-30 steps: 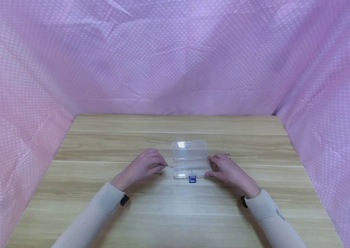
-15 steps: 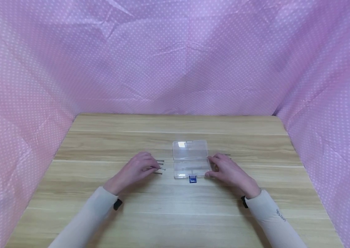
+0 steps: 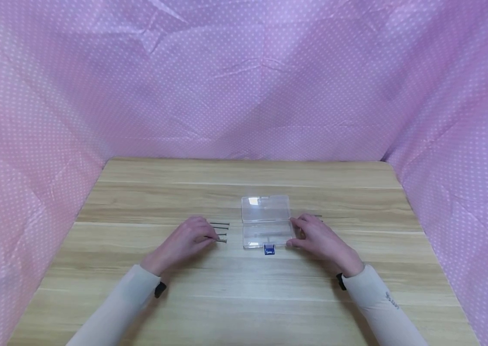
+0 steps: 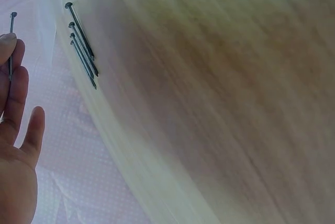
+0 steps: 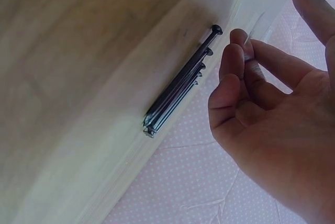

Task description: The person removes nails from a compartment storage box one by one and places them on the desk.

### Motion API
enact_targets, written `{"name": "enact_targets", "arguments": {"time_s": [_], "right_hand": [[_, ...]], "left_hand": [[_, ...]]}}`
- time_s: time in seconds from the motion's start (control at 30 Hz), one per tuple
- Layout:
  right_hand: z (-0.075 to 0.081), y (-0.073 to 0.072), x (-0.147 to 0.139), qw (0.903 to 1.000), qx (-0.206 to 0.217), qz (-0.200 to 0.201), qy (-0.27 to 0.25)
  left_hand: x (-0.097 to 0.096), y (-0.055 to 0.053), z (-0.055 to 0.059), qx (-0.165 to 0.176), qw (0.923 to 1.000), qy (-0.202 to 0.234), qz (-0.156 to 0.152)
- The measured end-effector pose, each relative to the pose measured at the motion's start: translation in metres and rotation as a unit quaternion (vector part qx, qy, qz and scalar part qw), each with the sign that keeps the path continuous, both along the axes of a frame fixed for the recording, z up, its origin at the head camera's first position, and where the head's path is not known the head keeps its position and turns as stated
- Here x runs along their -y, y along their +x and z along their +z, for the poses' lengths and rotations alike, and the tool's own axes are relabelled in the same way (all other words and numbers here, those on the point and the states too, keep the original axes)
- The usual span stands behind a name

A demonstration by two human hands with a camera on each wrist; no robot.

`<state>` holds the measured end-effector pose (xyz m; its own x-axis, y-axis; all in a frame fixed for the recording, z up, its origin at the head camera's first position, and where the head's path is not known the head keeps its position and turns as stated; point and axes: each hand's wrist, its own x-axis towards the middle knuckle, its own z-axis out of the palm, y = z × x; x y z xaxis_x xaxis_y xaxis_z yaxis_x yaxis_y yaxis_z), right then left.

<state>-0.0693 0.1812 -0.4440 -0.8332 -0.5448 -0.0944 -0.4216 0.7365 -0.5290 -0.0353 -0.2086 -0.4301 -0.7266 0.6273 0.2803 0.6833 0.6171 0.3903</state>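
Observation:
In the left wrist view my left hand (image 3: 185, 240) pinches a nail (image 4: 12, 21) between thumb and fingertips, its head end sticking out past the thumb. Several dark nails (image 4: 80, 32) lie side by side on the table near that hand, heads pointing towards the box. A clear plastic box (image 3: 265, 232) lies with its lid (image 3: 265, 209) laid back and its blue latch (image 3: 269, 249) facing me. My right hand (image 3: 319, 238) holds the box's right side, thumb at the front corner and index finger near the hinge.
Another row of nails (image 5: 180, 77) lies on the table right of the box, mostly covered by the right hand in the head view. The wooden table (image 3: 244, 298) is backed by pink dotted cloth (image 3: 244, 105) on three sides.
My left hand has drawn back left and slightly towards me with the nail, from the box's left edge to the nail row, uncovering the nails. The right hand and box have stayed put.

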Motion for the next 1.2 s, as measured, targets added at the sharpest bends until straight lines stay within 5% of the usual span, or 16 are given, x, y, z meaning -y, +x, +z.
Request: {"name": "enact_targets", "arguments": {"time_s": [0.43,1.2], "right_hand": [[0.001,0.001,0.000,1.0000,0.000,0.000,-0.002],[0.000,-0.001,-0.001,1.0000,0.002,0.001,0.007]], "left_hand": [[-0.001,0.002,-0.008,0.044,0.9986,-0.030,-0.002],[-0.001,0.003,-0.020,0.065,0.9947,-0.074,0.030]]}}
